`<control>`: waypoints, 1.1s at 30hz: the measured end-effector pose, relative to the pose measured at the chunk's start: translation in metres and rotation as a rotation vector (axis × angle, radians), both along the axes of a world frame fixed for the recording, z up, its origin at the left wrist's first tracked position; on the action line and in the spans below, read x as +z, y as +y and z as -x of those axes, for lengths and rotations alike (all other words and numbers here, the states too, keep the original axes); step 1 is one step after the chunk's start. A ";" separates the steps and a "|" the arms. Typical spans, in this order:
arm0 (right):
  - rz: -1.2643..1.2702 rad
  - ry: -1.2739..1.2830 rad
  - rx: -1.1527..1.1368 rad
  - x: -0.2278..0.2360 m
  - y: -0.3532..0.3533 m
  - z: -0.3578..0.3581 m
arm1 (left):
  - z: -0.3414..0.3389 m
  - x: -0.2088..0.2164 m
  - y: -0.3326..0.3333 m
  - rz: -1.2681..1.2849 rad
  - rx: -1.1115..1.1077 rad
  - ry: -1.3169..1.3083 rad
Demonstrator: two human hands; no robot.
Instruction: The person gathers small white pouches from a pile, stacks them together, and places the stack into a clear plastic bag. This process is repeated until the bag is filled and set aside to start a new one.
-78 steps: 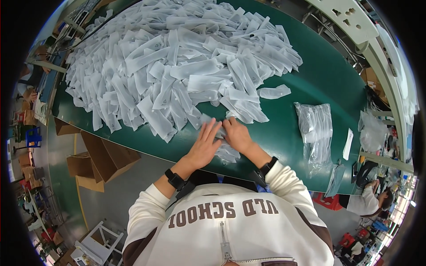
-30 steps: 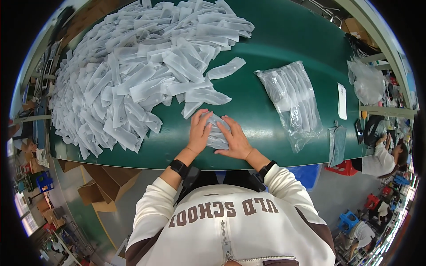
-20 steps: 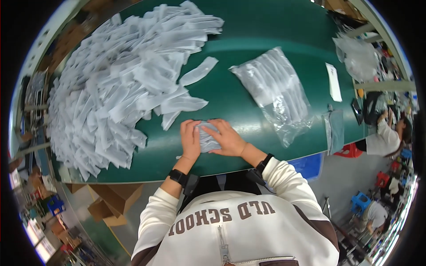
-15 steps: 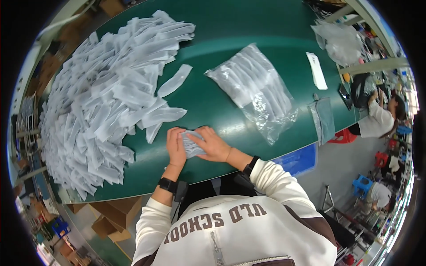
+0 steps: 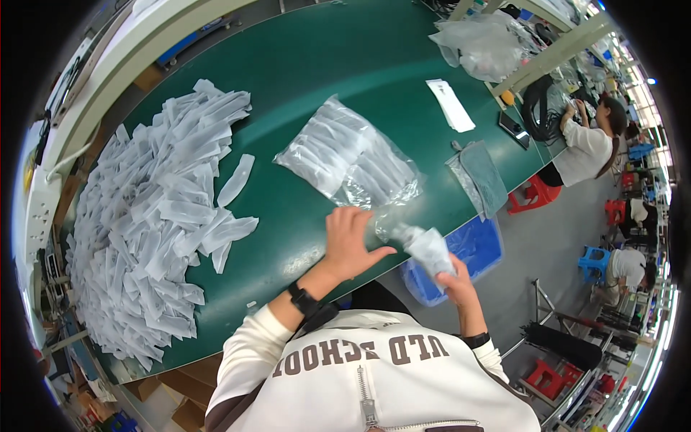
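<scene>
My right hand [image 5: 458, 284] grips a bundle of pale grey translucent strips [image 5: 430, 252] by its near end, slightly blurred, above the table's front edge. The bundle's far end is close to the crumpled end of a clear plastic bag [image 5: 338, 147]. More pale strips lie in rows inside that bag, flat on the green table [image 5: 288, 266]. My left hand [image 5: 349, 248] is open beside the bag's near end, thumb stretched away from the fingers. Whether its fingertips touch the plastic I cannot tell.
A large heap of loose pale strips [image 5: 158, 223] covers the table's left side, with a single strip [image 5: 236, 180] beside it. At right lie white cards [image 5: 451, 106], a grey-green cloth-like piece [image 5: 481, 176] and a phone [image 5: 514, 129]. A blue bin [image 5: 491, 252] stands below the edge; a person [image 5: 586, 147] sits beyond.
Both hands held the bundle together before. Now my right hand has carried it rightward toward the bag's end, and my left hand has let go and opened. The view has shifted right.
</scene>
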State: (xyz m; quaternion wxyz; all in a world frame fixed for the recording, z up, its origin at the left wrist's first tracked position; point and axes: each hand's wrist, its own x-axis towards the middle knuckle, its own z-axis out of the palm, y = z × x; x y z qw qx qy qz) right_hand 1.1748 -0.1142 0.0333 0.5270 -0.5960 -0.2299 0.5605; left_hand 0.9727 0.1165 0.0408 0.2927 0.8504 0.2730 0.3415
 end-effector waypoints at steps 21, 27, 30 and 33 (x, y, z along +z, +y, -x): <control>-0.005 -0.993 0.275 -0.060 0.193 0.040 | -0.032 -0.008 -0.007 0.236 -0.084 -0.031; -0.307 -1.495 0.214 -0.105 0.201 0.049 | -0.028 -0.041 -0.026 0.399 -0.169 0.024; -0.455 -1.260 0.322 -0.082 0.178 0.025 | 0.022 -0.049 -0.001 0.086 0.024 0.098; -0.429 -1.219 0.255 -0.070 0.137 -0.009 | 0.095 -0.041 0.042 -0.234 0.517 0.237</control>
